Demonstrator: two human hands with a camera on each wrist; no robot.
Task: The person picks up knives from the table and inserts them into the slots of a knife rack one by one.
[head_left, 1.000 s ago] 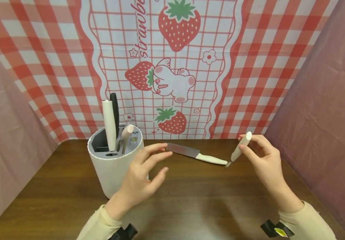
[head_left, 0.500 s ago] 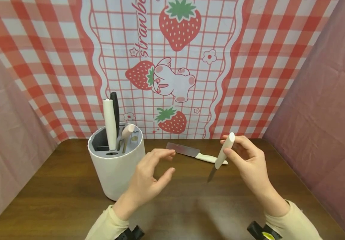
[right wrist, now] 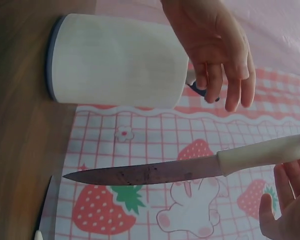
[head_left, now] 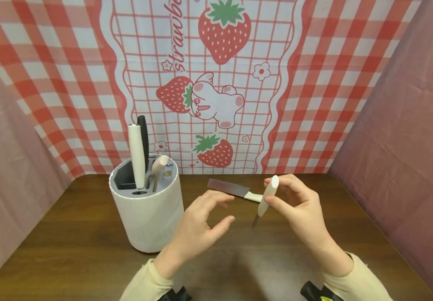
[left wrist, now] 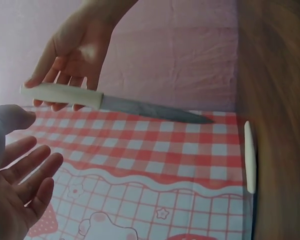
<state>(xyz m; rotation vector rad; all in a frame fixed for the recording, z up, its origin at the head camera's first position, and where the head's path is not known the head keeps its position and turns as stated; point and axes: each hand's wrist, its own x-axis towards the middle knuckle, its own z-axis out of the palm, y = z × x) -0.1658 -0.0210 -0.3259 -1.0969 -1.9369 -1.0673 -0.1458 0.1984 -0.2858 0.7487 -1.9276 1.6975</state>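
Note:
My right hand (head_left: 299, 205) pinches a knife by its white handle (head_left: 268, 195) between thumb and fingers. Its pointed blade (right wrist: 145, 172) hangs tip down above the table, seen whole in both wrist views. My left hand (head_left: 203, 221) holds nothing; its fingers are loosely bent, thumb apart, between the knife block and the knife. A cleaver (head_left: 229, 188) with a broad blade and white handle lies flat on the table behind the hands, its handle end hidden by the held knife and right hand. The round white knife block (head_left: 146, 221) stands to the left.
In the block stand a white-handled piece (head_left: 137, 156), a black-handled one (head_left: 143, 136) and a shorter pale handle (head_left: 159, 164). Its grey top has further slots. A strawberry-print cloth (head_left: 216, 92) hangs behind the wooden table (head_left: 69, 259), and pink cloth (head_left: 382, 113) hangs at both sides.
My right hand has carried the knife leftward, and it now overlaps the cleaver's handle in the head view. My left hand has shifted right, away from the block, fingers still loosely bent.

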